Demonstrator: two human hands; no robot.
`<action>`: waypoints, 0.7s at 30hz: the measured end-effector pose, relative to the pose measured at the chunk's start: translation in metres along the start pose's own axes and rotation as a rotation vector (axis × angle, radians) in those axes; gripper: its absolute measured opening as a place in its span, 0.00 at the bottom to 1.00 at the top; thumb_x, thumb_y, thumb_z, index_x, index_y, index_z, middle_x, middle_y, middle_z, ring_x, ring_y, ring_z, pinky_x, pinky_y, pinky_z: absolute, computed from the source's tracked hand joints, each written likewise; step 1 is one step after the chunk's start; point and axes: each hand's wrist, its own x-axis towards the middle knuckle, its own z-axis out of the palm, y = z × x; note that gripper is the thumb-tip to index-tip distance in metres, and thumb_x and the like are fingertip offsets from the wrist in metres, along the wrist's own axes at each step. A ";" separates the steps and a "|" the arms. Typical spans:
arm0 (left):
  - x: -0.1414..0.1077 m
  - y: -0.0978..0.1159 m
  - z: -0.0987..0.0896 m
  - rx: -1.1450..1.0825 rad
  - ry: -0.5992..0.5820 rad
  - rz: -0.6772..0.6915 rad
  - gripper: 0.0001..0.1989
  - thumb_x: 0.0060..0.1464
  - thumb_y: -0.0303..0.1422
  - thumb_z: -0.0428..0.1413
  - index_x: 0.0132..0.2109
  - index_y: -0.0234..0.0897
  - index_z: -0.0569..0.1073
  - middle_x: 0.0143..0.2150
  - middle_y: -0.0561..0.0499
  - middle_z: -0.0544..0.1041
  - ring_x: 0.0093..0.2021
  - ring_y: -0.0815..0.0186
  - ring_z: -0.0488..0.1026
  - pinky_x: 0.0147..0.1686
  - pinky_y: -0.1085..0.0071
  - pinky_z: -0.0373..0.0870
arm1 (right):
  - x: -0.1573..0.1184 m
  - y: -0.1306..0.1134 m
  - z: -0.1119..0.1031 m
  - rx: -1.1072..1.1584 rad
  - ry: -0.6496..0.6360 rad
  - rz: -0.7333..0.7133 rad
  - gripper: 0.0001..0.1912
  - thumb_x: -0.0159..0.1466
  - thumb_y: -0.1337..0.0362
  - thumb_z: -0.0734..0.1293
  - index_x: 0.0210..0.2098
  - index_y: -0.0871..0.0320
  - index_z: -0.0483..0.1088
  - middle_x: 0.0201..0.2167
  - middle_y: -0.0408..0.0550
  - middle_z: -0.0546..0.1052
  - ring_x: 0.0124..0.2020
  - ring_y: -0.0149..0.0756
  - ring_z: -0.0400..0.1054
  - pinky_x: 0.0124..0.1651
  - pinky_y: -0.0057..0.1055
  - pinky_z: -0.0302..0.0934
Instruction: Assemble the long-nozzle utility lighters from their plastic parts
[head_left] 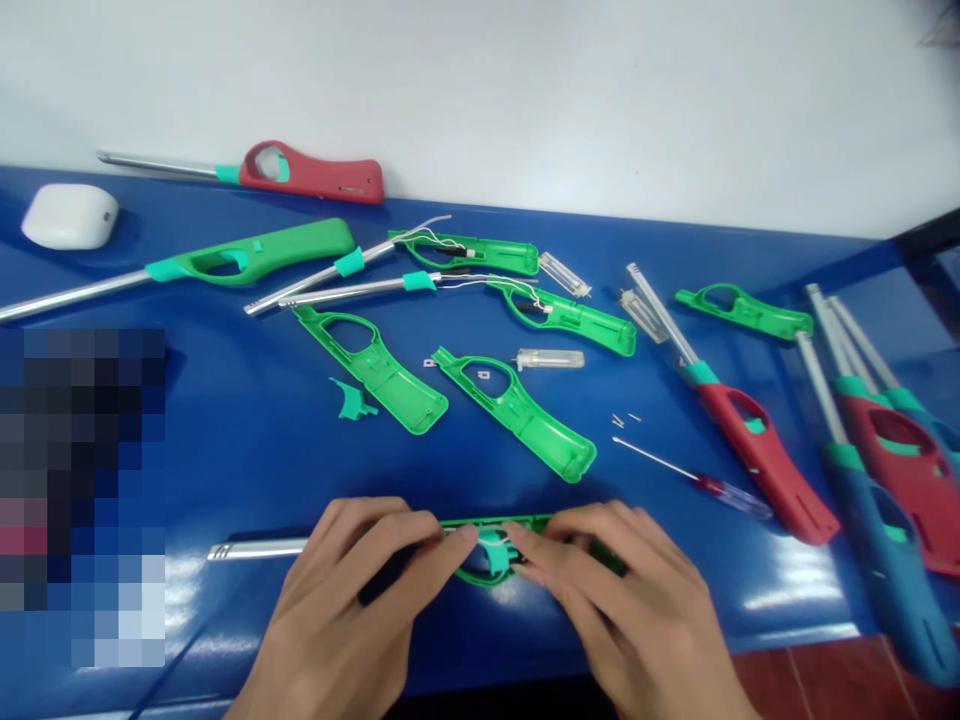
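Note:
Near the front edge of the table, an opened green gas lighter lies sideways with its half shell (469, 577) facing up. Its metal tube (259, 548) sticks out to the left, past my left hand (352, 590). That hand is closed round the tube end of the shell, its thumb beside the teal trigger (496, 552) in the finger loop. From the other side my right hand (630, 590) closes on the handle end, fingertips pressing by the trigger and a thin white wire. My fingers hide much of the inside.
Green half shells (525, 410), two tubes with wires, clear fuel tanks (551, 358) and another teal trigger (349, 400) lie beyond my hands. A screwdriver (697, 480) and small screws (617, 421) sit at right, near whole red lighters (772, 470) and blue ones. A white case (71, 216) stands far left.

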 end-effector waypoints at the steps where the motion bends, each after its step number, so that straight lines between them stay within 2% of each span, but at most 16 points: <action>1: -0.001 0.000 0.000 0.007 -0.003 0.002 0.28 0.63 0.10 0.50 0.59 0.42 0.77 0.51 0.49 0.74 0.52 0.66 0.69 0.52 0.66 0.69 | 0.000 0.000 0.000 0.000 0.009 0.002 0.12 0.76 0.65 0.64 0.53 0.46 0.77 0.39 0.43 0.79 0.34 0.34 0.73 0.37 0.36 0.63; 5: -0.004 -0.001 -0.001 0.034 -0.006 0.008 0.28 0.64 0.12 0.49 0.59 0.45 0.78 0.51 0.48 0.73 0.52 0.65 0.70 0.51 0.66 0.71 | 0.000 0.000 0.002 -0.005 0.020 0.004 0.11 0.76 0.64 0.65 0.53 0.47 0.77 0.39 0.43 0.79 0.34 0.34 0.73 0.38 0.36 0.63; 9: -0.006 -0.002 0.001 0.049 -0.037 -0.009 0.27 0.65 0.14 0.49 0.61 0.45 0.77 0.53 0.46 0.73 0.53 0.63 0.70 0.54 0.64 0.72 | 0.000 0.001 0.002 0.018 0.011 -0.007 0.11 0.76 0.65 0.66 0.55 0.49 0.76 0.40 0.42 0.80 0.37 0.34 0.73 0.40 0.36 0.62; 13: -0.006 -0.002 0.003 0.040 -0.054 -0.005 0.27 0.65 0.13 0.51 0.64 0.41 0.74 0.53 0.45 0.71 0.54 0.64 0.69 0.56 0.66 0.70 | -0.002 0.001 0.001 0.009 0.014 -0.011 0.15 0.76 0.70 0.64 0.55 0.46 0.77 0.40 0.41 0.79 0.36 0.33 0.70 0.41 0.36 0.60; 16: -0.007 -0.002 0.002 0.047 -0.070 0.003 0.26 0.67 0.15 0.49 0.65 0.40 0.73 0.53 0.44 0.70 0.55 0.64 0.68 0.54 0.67 0.70 | -0.003 0.001 0.002 0.013 0.046 -0.023 0.17 0.74 0.73 0.65 0.53 0.47 0.78 0.39 0.42 0.78 0.34 0.32 0.67 0.39 0.34 0.59; 21: -0.007 -0.002 -0.001 0.058 -0.052 0.023 0.28 0.65 0.12 0.47 0.62 0.42 0.76 0.53 0.47 0.72 0.55 0.66 0.69 0.58 0.69 0.68 | 0.001 0.000 0.002 0.015 0.048 -0.006 0.14 0.74 0.71 0.66 0.52 0.48 0.79 0.39 0.42 0.80 0.35 0.33 0.69 0.39 0.35 0.62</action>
